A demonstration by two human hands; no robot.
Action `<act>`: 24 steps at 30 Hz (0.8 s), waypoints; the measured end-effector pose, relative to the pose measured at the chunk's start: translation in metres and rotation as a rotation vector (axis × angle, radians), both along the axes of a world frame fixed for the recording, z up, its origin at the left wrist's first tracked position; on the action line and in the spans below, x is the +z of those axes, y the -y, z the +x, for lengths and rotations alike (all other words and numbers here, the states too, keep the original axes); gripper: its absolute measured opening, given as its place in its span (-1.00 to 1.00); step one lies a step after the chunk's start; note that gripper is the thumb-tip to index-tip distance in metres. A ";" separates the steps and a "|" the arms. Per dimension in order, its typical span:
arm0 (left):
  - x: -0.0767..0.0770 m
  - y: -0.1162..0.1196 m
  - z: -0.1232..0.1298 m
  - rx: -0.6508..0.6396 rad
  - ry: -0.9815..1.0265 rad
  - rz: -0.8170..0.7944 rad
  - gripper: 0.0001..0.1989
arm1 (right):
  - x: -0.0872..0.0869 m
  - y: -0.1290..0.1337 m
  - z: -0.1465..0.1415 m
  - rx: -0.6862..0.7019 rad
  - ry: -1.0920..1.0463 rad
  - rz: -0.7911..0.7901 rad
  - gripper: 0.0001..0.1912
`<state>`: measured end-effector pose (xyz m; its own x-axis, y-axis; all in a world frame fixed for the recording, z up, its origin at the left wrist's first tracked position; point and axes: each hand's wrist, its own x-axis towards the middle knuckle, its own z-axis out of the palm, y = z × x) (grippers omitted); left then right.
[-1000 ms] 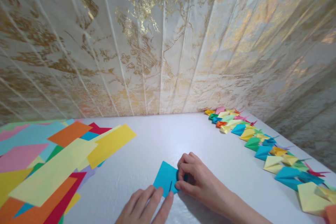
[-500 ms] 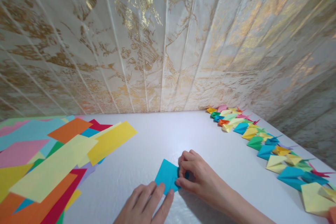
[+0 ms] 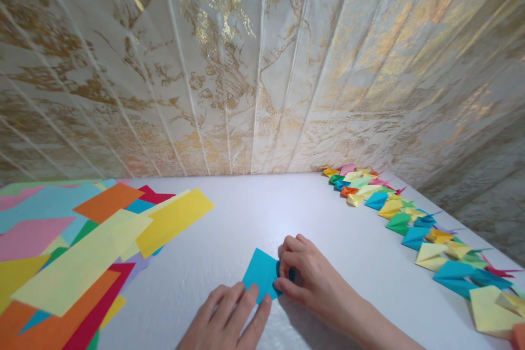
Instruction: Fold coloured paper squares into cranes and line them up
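the square of blue origami paper (image 3: pixel 261 276) lies on the white tabletop (image 3: pixel 229 219) at the near middle, between my two hands. my left hand (image 3: pixel 225 318) is open, its fingers spread and laid along the near left edge of the paper. my right hand (image 3: pixel 311 273) is curled, thumb and forefinger pinched together on the paper's right side, and a bit of blue shows inside the loop they make.

a second ago a dark, slanting line stood out on the paper near my left fingertips; half a second ago it was thin and faint, and now i see a plain blue face there. my hands keep almost the same pose throughout.

to the left, the loose coloured sheets (image 3: pixel 84 260) overlap in a pile, as before, a yellow rectangle (image 3: pixel 174 222) at its right edge. along the right side, the folded paper cranes (image 3: pixel 415 237) stay in their rows.
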<state>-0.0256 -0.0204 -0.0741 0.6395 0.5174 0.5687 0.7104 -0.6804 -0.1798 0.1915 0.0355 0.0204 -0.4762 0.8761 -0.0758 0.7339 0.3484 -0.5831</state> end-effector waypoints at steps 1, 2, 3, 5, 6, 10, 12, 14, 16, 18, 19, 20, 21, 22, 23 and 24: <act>0.004 -0.001 0.000 -0.008 -0.024 -0.001 -0.72 | 0.000 0.000 0.000 0.001 0.004 0.002 -0.79; 0.008 -0.002 0.000 -0.018 -0.054 -0.004 -0.74 | 0.000 0.000 0.000 -0.001 0.007 0.004 -0.80; 0.012 -0.003 0.000 -0.031 -0.081 -0.004 -0.75 | 0.000 0.000 0.000 -0.003 0.010 0.004 -0.80; 0.018 -0.005 0.000 -0.056 -0.097 0.013 -0.75 | 0.001 0.001 0.000 -0.006 0.015 0.000 -0.81; 0.019 -0.006 0.000 -0.072 -0.093 0.021 -0.74 | 0.001 0.001 0.000 -0.007 0.016 -0.003 -0.80; 0.018 -0.009 0.000 -0.107 -0.061 0.018 -0.75 | 0.000 0.003 0.000 0.003 0.014 0.004 -0.80; 0.017 -0.009 0.001 -0.115 -0.048 0.003 -0.77 | -0.001 0.005 0.000 0.001 0.014 0.013 -0.81; 0.016 -0.010 0.001 -0.119 -0.034 -0.002 -0.79 | -0.001 0.006 -0.001 -0.013 0.016 0.024 -0.82; 0.018 -0.010 0.001 -0.117 -0.006 -0.005 -0.80 | 0.000 0.009 -0.003 -0.041 0.017 0.032 -0.81; 0.022 -0.010 0.000 -0.116 0.020 -0.030 -0.77 | 0.000 0.011 -0.005 -0.070 0.015 0.034 -0.78; 0.025 -0.009 -0.001 -0.115 0.017 -0.060 -0.73 | 0.000 0.012 -0.006 -0.081 0.015 0.036 -0.78; 0.027 -0.009 -0.002 -0.111 0.004 -0.097 -0.67 | 0.000 0.013 -0.006 -0.089 0.013 0.038 -0.78; 0.030 -0.008 -0.003 -0.106 -0.015 -0.134 -0.60 | 0.000 0.014 -0.007 -0.095 0.011 0.040 -0.78; 0.032 -0.008 -0.004 -0.102 -0.031 -0.168 -0.54 | 0.000 0.015 -0.007 -0.096 0.008 0.037 -0.78; 0.033 -0.008 -0.005 -0.099 -0.040 -0.196 -0.51 | 0.000 0.015 -0.008 -0.097 0.006 0.031 -0.77; 0.034 -0.008 -0.006 -0.102 -0.038 -0.212 -0.50 | 0.001 0.015 -0.008 -0.096 0.004 0.021 -0.76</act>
